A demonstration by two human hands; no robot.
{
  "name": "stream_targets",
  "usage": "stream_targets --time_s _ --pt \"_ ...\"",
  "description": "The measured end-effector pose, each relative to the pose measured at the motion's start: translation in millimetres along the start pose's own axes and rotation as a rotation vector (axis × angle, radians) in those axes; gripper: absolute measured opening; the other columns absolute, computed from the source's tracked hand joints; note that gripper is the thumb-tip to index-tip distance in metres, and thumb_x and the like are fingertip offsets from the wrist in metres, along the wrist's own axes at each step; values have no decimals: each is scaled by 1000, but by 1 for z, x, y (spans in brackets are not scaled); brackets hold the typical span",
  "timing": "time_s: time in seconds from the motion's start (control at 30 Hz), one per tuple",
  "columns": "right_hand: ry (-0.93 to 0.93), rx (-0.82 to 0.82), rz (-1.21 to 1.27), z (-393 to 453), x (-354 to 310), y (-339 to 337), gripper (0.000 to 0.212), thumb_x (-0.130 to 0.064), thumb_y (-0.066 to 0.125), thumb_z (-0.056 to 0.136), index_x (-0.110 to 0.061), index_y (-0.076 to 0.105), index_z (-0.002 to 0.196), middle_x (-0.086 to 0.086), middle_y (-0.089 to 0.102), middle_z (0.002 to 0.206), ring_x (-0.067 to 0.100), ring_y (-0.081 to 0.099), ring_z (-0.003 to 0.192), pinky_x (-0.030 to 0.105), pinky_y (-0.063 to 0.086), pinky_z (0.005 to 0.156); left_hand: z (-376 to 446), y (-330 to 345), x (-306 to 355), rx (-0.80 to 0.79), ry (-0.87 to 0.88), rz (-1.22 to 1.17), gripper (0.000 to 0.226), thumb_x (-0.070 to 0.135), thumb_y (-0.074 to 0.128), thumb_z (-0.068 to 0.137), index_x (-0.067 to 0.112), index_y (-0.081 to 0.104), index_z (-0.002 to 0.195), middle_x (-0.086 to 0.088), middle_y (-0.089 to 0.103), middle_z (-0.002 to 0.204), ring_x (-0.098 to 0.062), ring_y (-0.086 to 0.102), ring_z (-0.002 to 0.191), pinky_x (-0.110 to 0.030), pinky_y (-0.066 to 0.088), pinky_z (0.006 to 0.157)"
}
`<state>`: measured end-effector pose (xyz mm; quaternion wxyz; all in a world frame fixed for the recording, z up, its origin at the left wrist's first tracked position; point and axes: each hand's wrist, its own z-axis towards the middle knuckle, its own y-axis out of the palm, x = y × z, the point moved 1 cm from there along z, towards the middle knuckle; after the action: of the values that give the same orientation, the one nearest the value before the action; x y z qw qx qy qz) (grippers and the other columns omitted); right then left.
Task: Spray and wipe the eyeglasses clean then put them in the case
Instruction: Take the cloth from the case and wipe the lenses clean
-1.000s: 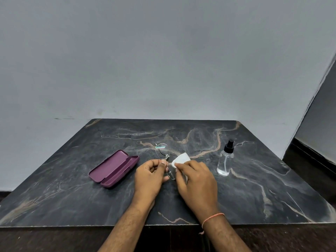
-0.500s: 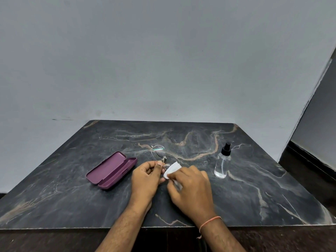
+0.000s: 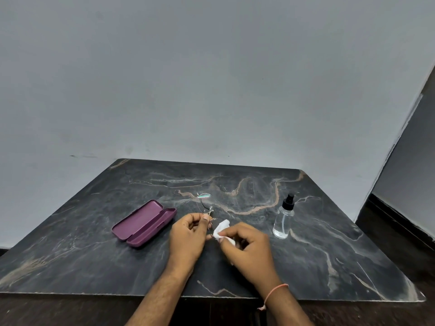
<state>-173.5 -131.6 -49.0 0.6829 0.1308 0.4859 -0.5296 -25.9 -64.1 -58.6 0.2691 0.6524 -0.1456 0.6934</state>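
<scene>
Wiping is the step in hand: the left hand (image 3: pixel 188 236) pinches the rimless eyeglasses (image 3: pixel 205 203) near the bridge, thumb and forefinger closed on the thin metal, while the right hand (image 3: pixel 247 245) is closed on a small white wipe (image 3: pixel 221 228) pressed against the near lens. The glasses run lengthwise from the fingers toward 12 o'clock, the far lens catching a green glint out over the marble tabletop (image 3: pixel 329 243) and the near lens hidden between wipe and fingers, so I cannot tell how clean it is. The purple case (image 3: pixel 143 223) lies open at about 9 o'clock from the hands, well apart, its long axis slanting from 7 toward 1 o'clock; the left hand is the nearer one, so I judge the coming transfer suits that side. The spray bottle (image 3: pixel 283 220) stands upright at 3 o'clock of the right hand, untouched. Against the picture half a second back, the wipe shows more white above the right fingers and the glasses sit slightly more upright in the pinch; case and bottle lie as they did.
</scene>
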Motion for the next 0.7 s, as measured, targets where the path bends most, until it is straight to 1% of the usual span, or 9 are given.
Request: stream_targets --time_s 0.1,0.2,0.3,0.33,0.4,0.47,0.5,0.57,0.7 --pt "184 3 261 -5 1 -22 8 -16 84 77 -22 84 82 2 79 79 10 66 68 23 51 68 -1 -2 1 -2 50 68 10 18 72 99 17 79 91 -5 81 84 -13 75 76 -25 64 63" --pt "285 -3 337 -11 9 -54 6 -10 85 82 -15 85 86 14 82 90 24 73 83 32 56 78 -3 -6 5 -40 157 238 9 23 74 98 24 79 92 12 81 85 -7 77 72 -33 67 70" --pt "334 -3 410 -17 15 -78 11 5 73 92 -3 81 91 22 81 95 37 78 92 36 60 80 -4 -11 23 -133 321 464 10 25 74 97 28 79 89 16 78 78 2 73 71 -16 57 71" --pt "360 7 460 -18 14 -83 10 6 70 93 2 79 93 25 81 95 39 78 91 35 62 76 0 -14 33 -176 338 515 11 27 74 98 27 78 88 14 77 75 2 71 69 -15 56 70" --pt "406 39 558 -20 13 -88 9 8 67 93 7 76 95 28 80 93 37 78 84 31 63 66 11 -23 53 -308 319 580 13 29 72 99 27 76 86 8 77 74 -7 74 68 -30 64 72" --pt "415 61 605 -20 14 -89 8 8 66 94 9 73 97 24 80 90 32 77 77 29 62 62 20 -30 74 -464 260 595 16 27 71 100 21 76 87 -1 80 83 -26 79 78 -45 68 76" --pt "409 59 610 -21 14 -89 8 8 65 94 9 73 97 23 80 88 29 77 75 28 62 61 23 -34 84 -521 224 589 16 25 70 101 17 76 89 -8 81 88 -31 80 84 -45 68 76" --pt "394 36 605 -22 15 -87 8 7 66 94 8 74 97 21 80 88 25 77 75 26 61 62 26 -38 103 -619 158 569 16 23 69 103 10 76 95 -18 81 94 -27 79 86 -36 66 74" --pt "352 9 526 -19 19 -86 8 3 70 94 2 79 95 17 80 90 22 73 80 27 58 67 30 -43 122 -819 62 639 19 18 65 105 2 75 104 -9 79 92 -10 75 83 -23 61 69"
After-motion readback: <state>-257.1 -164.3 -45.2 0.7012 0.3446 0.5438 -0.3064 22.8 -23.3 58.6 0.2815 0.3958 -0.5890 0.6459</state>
